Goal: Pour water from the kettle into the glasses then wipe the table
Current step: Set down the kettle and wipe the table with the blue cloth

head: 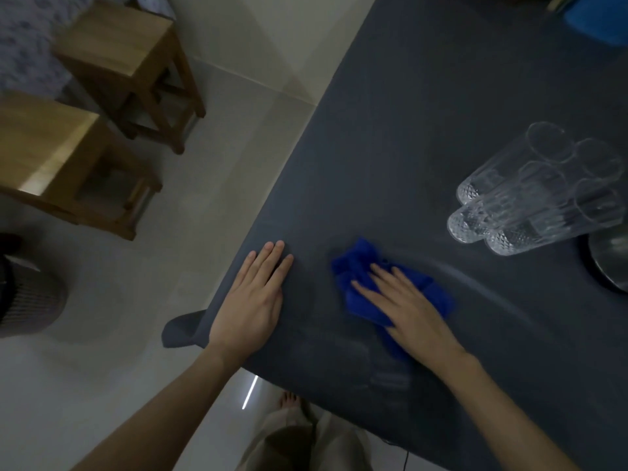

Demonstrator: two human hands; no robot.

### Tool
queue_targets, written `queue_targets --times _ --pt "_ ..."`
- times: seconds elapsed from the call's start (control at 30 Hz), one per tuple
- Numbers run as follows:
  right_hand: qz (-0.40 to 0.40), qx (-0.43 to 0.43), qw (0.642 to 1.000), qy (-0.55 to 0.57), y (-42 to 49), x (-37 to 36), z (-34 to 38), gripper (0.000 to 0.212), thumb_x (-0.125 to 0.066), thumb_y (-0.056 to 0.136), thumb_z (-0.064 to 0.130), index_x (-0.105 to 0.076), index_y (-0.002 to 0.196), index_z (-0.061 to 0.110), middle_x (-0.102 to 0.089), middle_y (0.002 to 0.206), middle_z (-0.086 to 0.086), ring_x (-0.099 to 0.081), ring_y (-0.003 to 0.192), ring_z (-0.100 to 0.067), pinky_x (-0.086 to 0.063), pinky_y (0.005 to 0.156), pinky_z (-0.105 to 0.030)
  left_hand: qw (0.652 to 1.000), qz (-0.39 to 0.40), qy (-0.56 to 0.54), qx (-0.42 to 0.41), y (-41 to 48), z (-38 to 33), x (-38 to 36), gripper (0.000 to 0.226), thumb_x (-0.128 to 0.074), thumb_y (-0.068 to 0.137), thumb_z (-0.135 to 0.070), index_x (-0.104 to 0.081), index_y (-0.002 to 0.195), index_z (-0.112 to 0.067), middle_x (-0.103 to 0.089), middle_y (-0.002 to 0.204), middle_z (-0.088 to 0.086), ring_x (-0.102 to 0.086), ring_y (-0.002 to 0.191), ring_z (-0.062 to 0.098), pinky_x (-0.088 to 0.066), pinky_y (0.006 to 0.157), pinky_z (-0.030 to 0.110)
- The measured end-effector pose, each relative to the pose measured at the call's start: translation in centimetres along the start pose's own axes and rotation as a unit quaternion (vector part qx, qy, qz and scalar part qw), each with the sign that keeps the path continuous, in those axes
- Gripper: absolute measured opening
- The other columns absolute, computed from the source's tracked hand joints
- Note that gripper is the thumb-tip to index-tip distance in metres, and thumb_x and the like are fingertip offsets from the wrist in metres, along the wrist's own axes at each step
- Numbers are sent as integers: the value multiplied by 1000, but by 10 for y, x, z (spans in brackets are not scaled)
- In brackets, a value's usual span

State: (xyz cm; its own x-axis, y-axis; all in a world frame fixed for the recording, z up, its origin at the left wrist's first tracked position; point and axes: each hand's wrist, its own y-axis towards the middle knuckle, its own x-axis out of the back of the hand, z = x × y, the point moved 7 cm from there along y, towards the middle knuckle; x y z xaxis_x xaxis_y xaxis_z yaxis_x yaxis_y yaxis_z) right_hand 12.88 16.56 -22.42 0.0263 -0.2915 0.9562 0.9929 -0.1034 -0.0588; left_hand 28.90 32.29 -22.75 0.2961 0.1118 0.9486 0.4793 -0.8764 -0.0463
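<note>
R hand [407, 300] lies flat, fingers straight, pressing the blue cloth [356, 263] onto the dark table [424, 113] nr its near-left corner; the cloth's long axis runs along the hand. L hand [253, 300] also flat, holding nothing, braced at the left edge. Glasses [530, 195] cluster far right, well apart from the cloth, w/ what's prob. the kettle [608, 260] beside them. Wooden stools [115, 56] stand on pale tiles, left.
</note>
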Motion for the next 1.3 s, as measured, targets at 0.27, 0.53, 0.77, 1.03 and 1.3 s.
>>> queue_targets --times 0.27,0.53,0.77,1.03,1.3 --pt "-125 -294 947 -8 -61 22 -64 56 -49 84 9 -44 140 12 -49 140 -17 -33 137 -28 -20 113 -54 1000 -4 2 2 0 1 -1 52 -26 98 -25 -29 149 -14 -20 159 7 -10 148 20 2 120 33" --pt "-117 -181 976 13 45 -1 37 55 -47 80 17 -51 135 16 -54 138 -7 -41 133 -27 -22 115 -47 1000 -11 1 -6 0 -1 1 53 -27 96 -24 -32 148 -13 -23 157 8 -9 146 17 9 119 27" --pt "-76 -54 996 -1 8 -7 49 53 -50 82 13 -52 134 21 -52 140 -3 -41 133 -20 -26 114 -40 999 -22 -7 -23 1 -4 2 52 -28 96 -23 -35 146 -10 -28 155 10 -13 145 16 0 121 31" --pt "-138 -346 928 8 -172 18 -64 57 -46 88 19 -33 144 23 -50 139 -15 -37 134 -30 -24 113 -47 999 -31 -14 -23 3 -1 -1 51 -26 98 -25 -37 145 -9 -30 155 11 -18 146 19 -5 121 33" --pt "-177 -319 930 38 -84 2 10 67 -54 66 11 -53 133 19 -57 133 -9 -41 129 -27 -22 111 -49 999 -33 -5 -22 1 -4 1 50 -26 98 -25 -37 144 -8 -30 155 12 -18 145 19 -3 121 32"
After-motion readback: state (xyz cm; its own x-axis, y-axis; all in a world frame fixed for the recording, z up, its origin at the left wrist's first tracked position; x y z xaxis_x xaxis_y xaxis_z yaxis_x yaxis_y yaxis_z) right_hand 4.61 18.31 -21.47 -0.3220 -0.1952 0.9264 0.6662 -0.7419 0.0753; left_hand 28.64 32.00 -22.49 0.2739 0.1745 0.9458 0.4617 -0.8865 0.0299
